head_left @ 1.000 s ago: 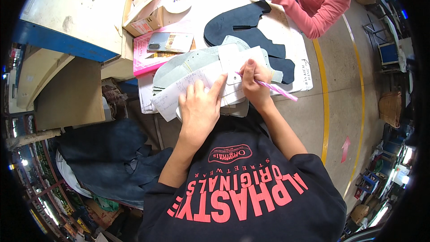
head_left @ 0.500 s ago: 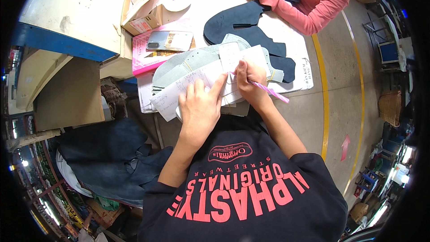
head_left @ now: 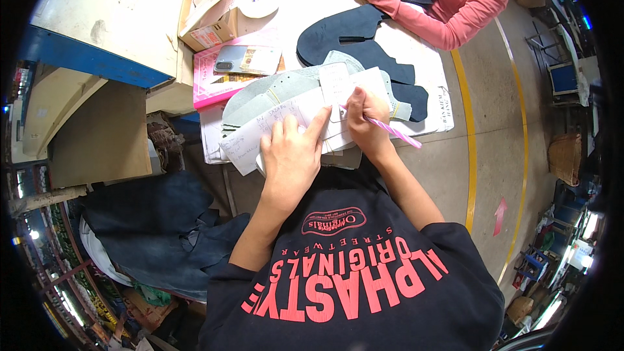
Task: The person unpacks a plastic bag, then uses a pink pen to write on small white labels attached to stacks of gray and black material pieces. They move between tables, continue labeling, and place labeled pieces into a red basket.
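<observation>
My right hand (head_left: 368,123) is closed around a pink-and-white striped pen (head_left: 402,135), its tail slanting down to the right. The pen's tip is hidden behind my fingers, over white paper. My left hand (head_left: 289,159) lies on a handwritten sheet (head_left: 250,136), its index finger stretched toward my right hand and the other fingers slightly bent. Beneath the papers is a stack of light grey cut pieces (head_left: 250,99) with rubber bands around them. A small paper slip (head_left: 334,80) rests on top of the stack.
Large black cut pieces (head_left: 338,29) lie beyond the stack on the white table. A phone (head_left: 244,60) sits on a pink box (head_left: 207,81), near a cardboard box (head_left: 211,29). A co-worker's pink sleeve (head_left: 448,16) is at the far right. Dark material (head_left: 156,221) is piled lower left.
My hands hold nearly the same place, with the pen tilted about as before. At the far side the co-worker's hand has shifted slightly left with the black piece.
</observation>
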The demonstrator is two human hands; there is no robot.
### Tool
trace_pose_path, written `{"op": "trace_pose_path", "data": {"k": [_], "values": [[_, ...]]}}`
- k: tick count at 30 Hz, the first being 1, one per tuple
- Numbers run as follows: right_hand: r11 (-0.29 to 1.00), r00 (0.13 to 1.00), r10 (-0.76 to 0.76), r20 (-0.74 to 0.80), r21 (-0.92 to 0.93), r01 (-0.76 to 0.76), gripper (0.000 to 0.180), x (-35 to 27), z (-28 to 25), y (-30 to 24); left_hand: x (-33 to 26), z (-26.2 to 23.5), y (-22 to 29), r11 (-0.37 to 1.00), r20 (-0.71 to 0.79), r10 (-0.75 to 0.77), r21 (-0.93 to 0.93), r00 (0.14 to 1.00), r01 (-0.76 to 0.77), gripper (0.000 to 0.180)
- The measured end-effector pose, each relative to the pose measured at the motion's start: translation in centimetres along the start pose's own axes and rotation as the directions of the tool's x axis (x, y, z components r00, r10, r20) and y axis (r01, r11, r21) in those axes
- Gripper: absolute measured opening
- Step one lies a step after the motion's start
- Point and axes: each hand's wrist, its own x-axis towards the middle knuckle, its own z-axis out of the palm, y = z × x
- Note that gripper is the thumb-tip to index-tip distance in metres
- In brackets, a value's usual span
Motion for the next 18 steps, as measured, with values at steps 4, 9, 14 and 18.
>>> {"op": "trace_pose_path", "data": {"k": [4,9,14,18], "values": [[0.998,0.998,0.028,-0.054,0.059,-0.025,0.047,-0.7,-0.8,-0.1,0.0,0.1,0.0,1.000,-0.005,-0.011,0.004,1.000,0.011,0.058],[0.998,1.000,0.010,0.002,0.067,-0.010,0.049,-1.3,-0.9,0.1,0.0,0.4,0.2,1.000,-0.023,-0.020,0.011,1.000,0.020,0.057],[0.998,0.991,0.056,0.119,0.033,-0.060,0.037,-1.5,-0.8,0.0,0.1,0.3,0.1,1.000,-0.026,-0.010,0.003,1.000,0.010,0.056],[0.998,0.991,0.021,0.130,-0.054,-0.014,0.034,-1.5,-0.7,-0.2,0.1,0.3,0.1,1.000,-0.028,-0.007,0.009,1.000,0.007,0.056]]}}
